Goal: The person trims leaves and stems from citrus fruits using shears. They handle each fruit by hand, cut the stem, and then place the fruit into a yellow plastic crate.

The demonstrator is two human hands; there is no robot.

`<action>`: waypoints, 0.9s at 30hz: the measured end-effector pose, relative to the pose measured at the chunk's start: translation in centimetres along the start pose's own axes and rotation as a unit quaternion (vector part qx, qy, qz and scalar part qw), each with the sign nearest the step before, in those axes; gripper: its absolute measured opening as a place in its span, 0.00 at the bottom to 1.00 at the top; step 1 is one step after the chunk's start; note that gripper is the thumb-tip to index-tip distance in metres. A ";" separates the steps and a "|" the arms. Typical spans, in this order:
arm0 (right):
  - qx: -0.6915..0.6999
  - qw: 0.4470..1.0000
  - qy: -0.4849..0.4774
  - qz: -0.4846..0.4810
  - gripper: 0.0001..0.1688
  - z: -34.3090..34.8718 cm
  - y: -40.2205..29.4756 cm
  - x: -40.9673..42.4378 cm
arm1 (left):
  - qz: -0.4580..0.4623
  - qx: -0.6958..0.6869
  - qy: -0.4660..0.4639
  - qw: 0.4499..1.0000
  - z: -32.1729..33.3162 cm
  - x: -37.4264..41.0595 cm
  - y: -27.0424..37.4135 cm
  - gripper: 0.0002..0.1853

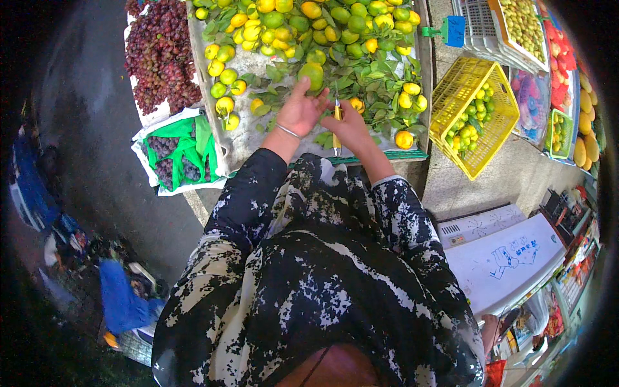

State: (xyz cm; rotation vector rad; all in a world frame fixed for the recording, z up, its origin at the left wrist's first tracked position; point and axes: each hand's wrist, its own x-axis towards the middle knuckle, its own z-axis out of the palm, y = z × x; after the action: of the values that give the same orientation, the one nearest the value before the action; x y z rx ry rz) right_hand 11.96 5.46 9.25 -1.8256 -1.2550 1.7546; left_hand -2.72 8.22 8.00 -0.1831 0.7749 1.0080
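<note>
My left hand [302, 110], a bracelet at its wrist, is palm up over the fruit stand. A green-yellow citrus fruit [312, 76] is at its thumb and fingertips; whether they grip it I cannot tell. My right hand [352, 126] is shut on yellow-handled snips [337, 126], blades pointing away from me. Around both hands lie loose green leaves [382, 99] on a pale stand surface [246, 138]. Beyond them is a heap of green and yellow citrus [290, 29]. A single orange-yellow citrus [404, 140] sits near the front right corner.
Red grapes [162, 58] and a green-lined box of dark grapes [179, 155] flank the stand on the left. At the right is a tilted yellow crate [503, 121] holding small citrus. A white chest freezer [503, 261] stands behind right, near another person's arm [490, 334].
</note>
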 end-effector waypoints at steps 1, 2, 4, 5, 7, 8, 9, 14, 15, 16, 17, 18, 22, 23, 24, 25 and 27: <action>-0.029 1.000 -0.004 0.003 0.41 0.0 0.0 0.0 | 0.002 0.014 0.009 1.000 -0.4 0.0 -0.2 0.20; -0.034 0.999 0.000 -0.002 0.41 0.2 0.6 0.2 | 0.003 0.028 0.017 0.999 -0.8 -0.1 -0.5 0.20; -0.004 1.000 -0.020 0.012 0.42 0.1 1.0 0.5 | -0.003 0.051 0.020 0.999 -1.2 -0.2 -0.9 0.21; 0.003 1.000 -0.001 0.010 0.37 0.5 1.8 0.8 | -0.009 0.060 0.015 0.998 -1.5 -0.3 -1.0 0.23; -0.033 0.999 0.004 0.022 0.32 0.7 1.8 0.7 | -0.016 0.050 0.017 0.998 -2.5 -0.2 -0.8 0.24; -0.042 0.999 0.014 0.026 0.28 0.8 1.7 0.7 | -0.019 0.031 0.020 0.999 -3.0 -0.2 -0.7 0.24; -0.051 0.998 0.027 0.030 0.24 0.7 1.6 0.8 | -0.022 0.012 0.023 0.999 -3.3 -0.1 -0.5 0.25; -0.137 0.987 0.059 0.062 0.31 -0.3 3.2 3.7 | -0.081 -0.136 -0.077 0.984 -5.4 0.9 1.7 0.20; -0.143 0.986 0.059 0.061 0.31 -0.6 3.3 4.7 | -0.103 -0.169 -0.085 0.977 -6.3 1.7 2.3 0.21; -0.150 0.985 0.055 0.060 0.32 -0.7 3.3 5.6 | -0.108 -0.141 -0.060 0.982 -7.8 2.7 2.9 0.16; -0.156 0.985 0.051 0.059 0.33 -0.8 3.4 6.6 | -0.089 -0.033 0.034 0.995 -9.0 4.5 3.1 0.16; -0.159 0.983 0.053 0.072 0.34 -0.9 3.5 7.8 | -0.070 0.075 0.130 0.986 -10.3 6.9 3.1 0.17; -0.054 0.991 0.064 0.104 0.34 -1.4 4.5 9.6 | -0.029 0.439 0.220 0.870 -9.9 13.5 3.1 0.27; -0.043 0.990 0.067 0.113 0.35 -1.5 5.4 9.9 | 0.013 0.492 0.262 0.830 -8.7 14.7 2.7 0.29; -0.030 0.990 0.072 0.121 0.35 -1.4 6.5 9.8 | 0.057 0.542 0.298 0.784 -7.4 15.9 2.0 0.32; -0.018 0.988 0.082 0.129 0.36 -1.7 8.0 9.6 | 0.100 0.589 0.326 0.732 -7.1 17.2 0.8 0.35; -0.016 0.986 0.099 0.130 0.38 -1.0 9.8 8.4 | 0.115 0.599 0.381 0.695 -7.8 19.9 -0.1 0.45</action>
State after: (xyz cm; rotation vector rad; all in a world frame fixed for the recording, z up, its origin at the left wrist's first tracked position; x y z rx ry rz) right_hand 15.33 6.57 -3.26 -2.2059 -1.0100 1.6323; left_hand -0.63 18.23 -10.73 0.7105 2.1276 0.4259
